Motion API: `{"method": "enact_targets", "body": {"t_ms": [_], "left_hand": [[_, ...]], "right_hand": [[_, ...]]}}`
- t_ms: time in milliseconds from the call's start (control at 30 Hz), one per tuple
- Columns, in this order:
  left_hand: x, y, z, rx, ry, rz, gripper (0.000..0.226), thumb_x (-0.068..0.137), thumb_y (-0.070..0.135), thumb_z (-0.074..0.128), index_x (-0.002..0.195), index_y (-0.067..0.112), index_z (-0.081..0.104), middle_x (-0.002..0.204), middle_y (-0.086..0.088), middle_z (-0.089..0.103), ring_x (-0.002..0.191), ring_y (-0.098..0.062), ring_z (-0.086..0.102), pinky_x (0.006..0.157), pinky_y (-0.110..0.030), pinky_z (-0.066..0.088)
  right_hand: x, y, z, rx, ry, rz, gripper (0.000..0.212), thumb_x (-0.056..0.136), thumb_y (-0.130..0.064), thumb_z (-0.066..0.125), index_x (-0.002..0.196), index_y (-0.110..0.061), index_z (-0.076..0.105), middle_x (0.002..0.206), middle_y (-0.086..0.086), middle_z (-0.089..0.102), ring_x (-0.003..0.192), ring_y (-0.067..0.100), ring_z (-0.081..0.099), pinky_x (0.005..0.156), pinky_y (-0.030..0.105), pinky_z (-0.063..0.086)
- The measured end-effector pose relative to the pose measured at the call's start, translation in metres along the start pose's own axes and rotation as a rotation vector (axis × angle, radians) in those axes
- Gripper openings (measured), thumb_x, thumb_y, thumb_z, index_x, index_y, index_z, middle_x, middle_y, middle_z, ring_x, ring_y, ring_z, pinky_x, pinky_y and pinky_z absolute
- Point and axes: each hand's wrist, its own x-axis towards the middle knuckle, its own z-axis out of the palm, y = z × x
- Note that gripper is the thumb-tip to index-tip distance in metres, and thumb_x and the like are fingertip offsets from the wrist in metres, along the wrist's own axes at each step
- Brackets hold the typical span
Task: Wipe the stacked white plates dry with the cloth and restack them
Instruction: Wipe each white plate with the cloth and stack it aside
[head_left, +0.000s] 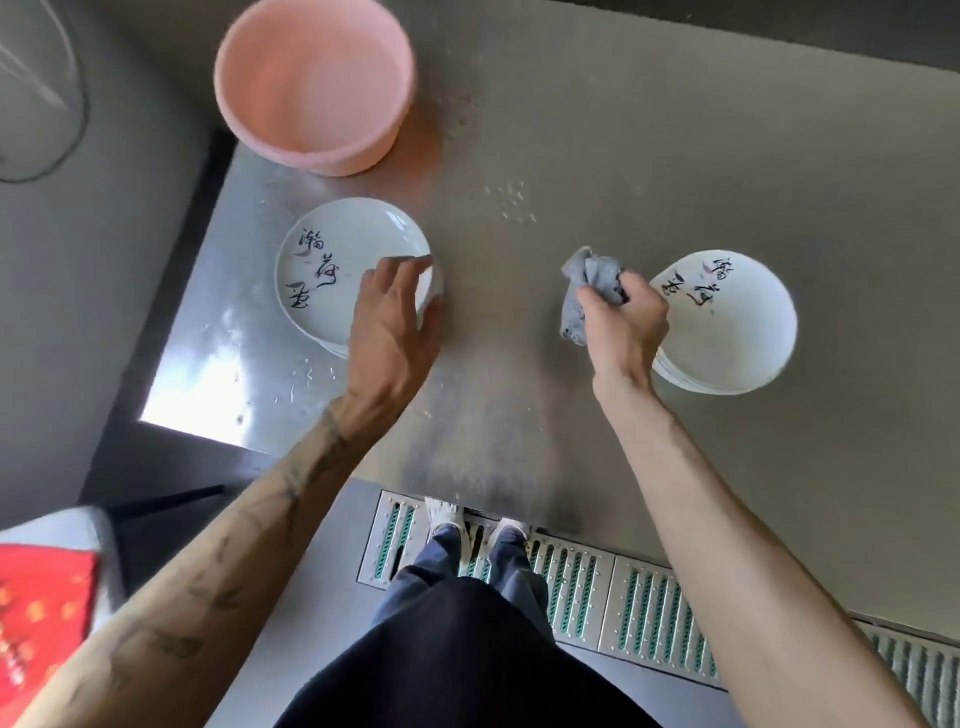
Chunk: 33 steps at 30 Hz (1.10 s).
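Cloth (589, 288) in right hand (626, 327), left hand (392, 322) gripping plate (332, 265)

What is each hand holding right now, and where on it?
The left hand grips the left stack's top plate at its right rim; the right hand grips the bunched grey cloth mid-bundle.

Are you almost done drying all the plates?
Somewhere in the middle, it seems. Done: the right stack of white painted plates probably holds wiped ones, though I cannot tell for sure. In hand: the left hand grips the top plate of the left stack, while the right hand holds the crumpled grey cloth. Left: the plates underneath it.
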Motion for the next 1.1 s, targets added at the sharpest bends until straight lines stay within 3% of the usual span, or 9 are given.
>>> {"method": "enact_targets", "body": {"t_ms": [167, 267, 333, 500, 700, 767, 900, 967, 1100], "left_hand": [[0.009, -0.062, -0.044, 0.272, 0.027, -0.246, 0.052, 0.096, 0.02, 0.064, 0.141, -0.001, 0.05, 0.14, -0.026, 0.048, 0.122, -0.044, 0.046, 0.099, -0.048, 0.037], [0.012, -0.087, -0.056, 0.195, -0.034, -0.405, 0.045, 0.096, 0.019, 0.062, 0.134, -0.003, 0.05, 0.131, -0.029, 0.044, 0.119, -0.044, 0.044, 0.099, -0.05, 0.039], [0.013, -0.096, -0.061, 0.097, -0.051, -0.446, 0.04, 0.094, 0.014, 0.06, 0.129, -0.004, 0.052, 0.125, -0.026, 0.043, 0.118, -0.04, 0.043, 0.099, -0.05, 0.043], [0.022, -0.101, -0.067, -0.046, 0.022, -0.581, 0.036, 0.093, 0.012, 0.062, 0.126, 0.0, 0.059, 0.125, -0.019, 0.046, 0.117, -0.034, 0.05, 0.095, -0.036, 0.049], [0.016, -0.09, -0.068, -0.122, 0.078, -0.546, 0.033, 0.091, 0.005, 0.066, 0.123, 0.003, 0.061, 0.115, -0.005, 0.046, 0.107, -0.03, 0.058, 0.089, -0.035, 0.051], [0.008, -0.075, -0.061, -0.181, 0.089, -0.502, 0.033, 0.091, 0.007, 0.068, 0.123, 0.004, 0.062, 0.116, -0.003, 0.047, 0.093, -0.018, 0.06, 0.084, -0.025, 0.051], [-0.022, -0.033, -0.029, -0.341, 0.091, -0.373, 0.033, 0.091, 0.005, 0.068, 0.124, 0.005, 0.062, 0.118, -0.004, 0.053, 0.085, -0.006, 0.059, 0.07, -0.007, 0.046], [-0.04, -0.016, -0.006, -0.388, 0.068, -0.328, 0.037, 0.089, -0.001, 0.067, 0.125, 0.005, 0.061, 0.117, -0.007, 0.056, 0.086, -0.016, 0.061, 0.074, -0.016, 0.05], [-0.064, -0.003, 0.042, -0.394, -0.077, -0.346, 0.042, 0.086, -0.006, 0.063, 0.127, 0.004, 0.059, 0.118, -0.011, 0.056, 0.091, -0.025, 0.061, 0.082, -0.04, 0.056]], "right_hand": [[-0.031, -0.027, 0.078, -0.058, -0.181, -0.084, 0.04, 0.078, -0.001, 0.068, 0.059, -0.018, 0.037, 0.047, -0.014, 0.04, 0.045, 0.005, 0.032, 0.046, 0.021, 0.028], [-0.047, -0.034, 0.111, -0.119, -0.254, -0.093, 0.024, 0.079, -0.002, 0.066, 0.064, -0.014, 0.052, 0.058, -0.006, 0.053, 0.055, 0.013, 0.042, 0.053, 0.029, 0.035], [-0.055, -0.036, 0.126, -0.15, -0.275, -0.09, 0.029, 0.079, -0.002, 0.064, 0.062, -0.02, 0.048, 0.057, -0.008, 0.052, 0.054, 0.015, 0.043, 0.053, 0.03, 0.036], [-0.065, -0.038, 0.136, -0.194, -0.25, -0.095, 0.032, 0.079, -0.001, 0.063, 0.062, -0.022, 0.045, 0.054, -0.012, 0.047, 0.047, 0.007, 0.04, 0.045, 0.017, 0.028], [-0.064, -0.045, 0.12, -0.136, -0.205, -0.072, 0.012, 0.076, 0.0, 0.059, 0.068, -0.006, 0.052, 0.057, -0.001, 0.048, 0.057, 0.022, 0.039, 0.051, 0.039, 0.043], [-0.057, -0.043, 0.098, -0.096, -0.179, -0.067, 0.014, 0.075, -0.001, 0.058, 0.065, -0.009, 0.051, 0.057, -0.001, 0.044, 0.058, 0.019, 0.037, 0.05, 0.047, 0.051], [-0.049, -0.019, 0.036, -0.047, -0.115, 0.004, 0.035, 0.075, -0.002, 0.058, 0.053, -0.027, 0.049, 0.052, -0.012, 0.038, 0.051, 0.014, 0.036, 0.044, 0.03, 0.043], [-0.05, 0.003, 0.007, -0.01, -0.074, 0.084, 0.039, 0.077, 0.001, 0.058, 0.051, -0.028, 0.049, 0.051, -0.013, 0.038, 0.047, 0.012, 0.034, 0.045, 0.021, 0.037], [-0.049, 0.05, -0.026, -0.016, -0.007, 0.186, 0.039, 0.077, 0.004, 0.058, 0.052, -0.024, 0.049, 0.048, -0.01, 0.038, 0.048, 0.014, 0.033, 0.048, 0.027, 0.033]]}}
